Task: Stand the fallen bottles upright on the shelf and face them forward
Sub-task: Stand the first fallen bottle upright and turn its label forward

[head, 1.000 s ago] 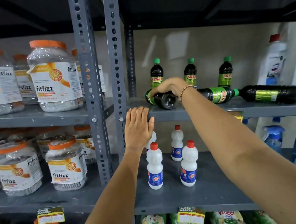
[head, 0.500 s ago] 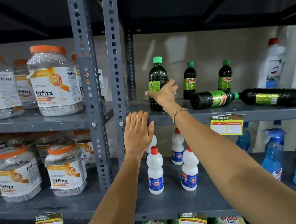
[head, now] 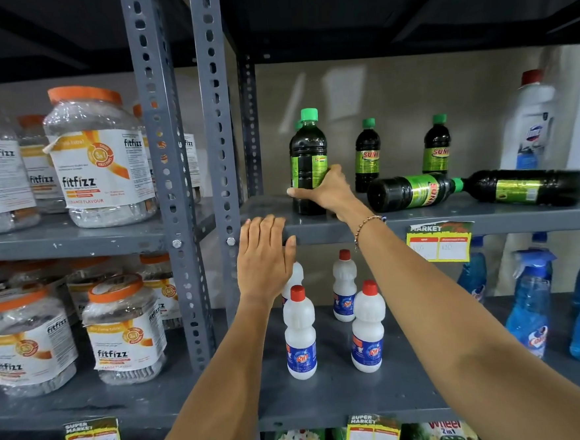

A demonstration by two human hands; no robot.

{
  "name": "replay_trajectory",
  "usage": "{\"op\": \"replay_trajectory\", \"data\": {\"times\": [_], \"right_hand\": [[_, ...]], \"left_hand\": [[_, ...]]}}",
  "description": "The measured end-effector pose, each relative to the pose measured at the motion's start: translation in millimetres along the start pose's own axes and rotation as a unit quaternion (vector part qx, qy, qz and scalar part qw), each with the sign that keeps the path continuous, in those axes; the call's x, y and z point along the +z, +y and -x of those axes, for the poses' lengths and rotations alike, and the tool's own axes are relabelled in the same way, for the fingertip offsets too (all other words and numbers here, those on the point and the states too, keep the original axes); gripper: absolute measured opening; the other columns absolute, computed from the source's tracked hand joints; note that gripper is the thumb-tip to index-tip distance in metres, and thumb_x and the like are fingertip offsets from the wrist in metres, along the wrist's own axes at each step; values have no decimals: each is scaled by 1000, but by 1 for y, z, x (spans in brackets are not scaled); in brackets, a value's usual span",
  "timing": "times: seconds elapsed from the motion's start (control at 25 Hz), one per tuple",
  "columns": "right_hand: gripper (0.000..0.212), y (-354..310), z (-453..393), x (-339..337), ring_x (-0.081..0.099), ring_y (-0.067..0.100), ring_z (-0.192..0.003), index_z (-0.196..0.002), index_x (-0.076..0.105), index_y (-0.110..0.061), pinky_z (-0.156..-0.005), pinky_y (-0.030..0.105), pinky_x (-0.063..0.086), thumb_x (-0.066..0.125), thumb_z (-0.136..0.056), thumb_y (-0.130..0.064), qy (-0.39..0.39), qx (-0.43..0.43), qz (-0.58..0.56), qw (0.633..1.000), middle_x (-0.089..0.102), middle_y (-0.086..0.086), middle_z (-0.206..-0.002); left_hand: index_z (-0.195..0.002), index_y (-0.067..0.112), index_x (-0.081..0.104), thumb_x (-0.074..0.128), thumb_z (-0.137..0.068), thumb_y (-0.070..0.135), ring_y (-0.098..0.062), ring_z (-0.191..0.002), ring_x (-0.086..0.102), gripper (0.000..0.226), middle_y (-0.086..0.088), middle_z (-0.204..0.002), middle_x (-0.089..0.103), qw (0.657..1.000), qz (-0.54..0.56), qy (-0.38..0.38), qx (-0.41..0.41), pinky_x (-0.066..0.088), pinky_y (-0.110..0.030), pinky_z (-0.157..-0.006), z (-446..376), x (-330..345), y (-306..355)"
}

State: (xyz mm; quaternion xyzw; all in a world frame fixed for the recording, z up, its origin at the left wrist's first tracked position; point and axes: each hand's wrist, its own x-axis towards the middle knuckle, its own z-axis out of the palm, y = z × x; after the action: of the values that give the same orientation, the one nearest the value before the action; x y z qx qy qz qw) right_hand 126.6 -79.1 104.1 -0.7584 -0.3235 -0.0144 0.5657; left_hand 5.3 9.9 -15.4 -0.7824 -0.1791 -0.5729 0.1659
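Observation:
A dark bottle with a green cap and green label [head: 308,156] stands upright at the left front of the grey shelf [head: 487,221]. My right hand [head: 324,191] is wrapped around its lower body; the label faces partly sideways. Two more dark bottles lie on their sides to the right: one [head: 413,191] with its base toward me, the other [head: 523,188] further right. Two upright bottles [head: 367,154] [head: 436,146] stand at the back. My left hand [head: 265,257] rests flat and open against the shelf's front edge.
White jugs [head: 529,124] stand at the shelf's right end. Below are small white red-capped bottles [head: 300,332] and blue spray bottles [head: 528,306]. Jars with orange lids [head: 99,157] fill the left unit. Grey perforated uprights [head: 215,122] divide the units. A yellow price tag [head: 438,245] hangs on the edge.
My right hand lifted the leftmost fallen bottle from lying to upright and has turned it on the shelf. The left hand stayed at the shelf edge.

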Motion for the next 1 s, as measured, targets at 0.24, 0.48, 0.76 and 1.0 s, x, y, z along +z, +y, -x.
{"op": "replay_trajectory", "data": {"times": [0.24, 0.48, 0.76, 1.0], "right_hand": [[87, 1, -1, 3, 58, 23, -111, -124, 44, -5, -89, 35, 51, 88, -56, -36, 5, 0, -5, 1000, 59, 8, -117], [69, 2, -1, 2, 60, 24, -111, -123, 49, 0, -74, 25, 48, 82, -67, -23, -40, 28, -15, 999, 64, 10, -113], [86, 5, 0, 1, 52, 22, -109, -131, 33, -2, -88, 32, 46, 85, -66, -24, -33, 24, 17, 999, 54, 9, -119], [80, 5, 4, -1, 51, 23, -113, -132, 22, -2, -84, 28, 40, 77, -76, -20, -49, 24, 27, 998, 49, 6, -109]], "left_hand": [[-116, 9, 55, 20, -100, 39, -29, -110, 58, 48, -11, -114, 64, 1000, 4, -4, -4, 30, -40, -107, 1, 1, 0], [-114, 8, 56, 23, -100, 37, -30, -109, 58, 46, -11, -113, 64, 1000, 5, -4, -1, 27, -40, -107, 0, 0, 1], [-114, 8, 58, 28, -98, 36, -30, -109, 58, 45, -11, -113, 64, 1000, 6, -11, -3, 31, -40, -107, 0, -1, 1], [-112, 4, 58, 34, -96, 34, -33, -108, 58, 42, -14, -112, 64, 1000, 7, 13, 3, 28, -41, -106, 0, 3, 1]]}}
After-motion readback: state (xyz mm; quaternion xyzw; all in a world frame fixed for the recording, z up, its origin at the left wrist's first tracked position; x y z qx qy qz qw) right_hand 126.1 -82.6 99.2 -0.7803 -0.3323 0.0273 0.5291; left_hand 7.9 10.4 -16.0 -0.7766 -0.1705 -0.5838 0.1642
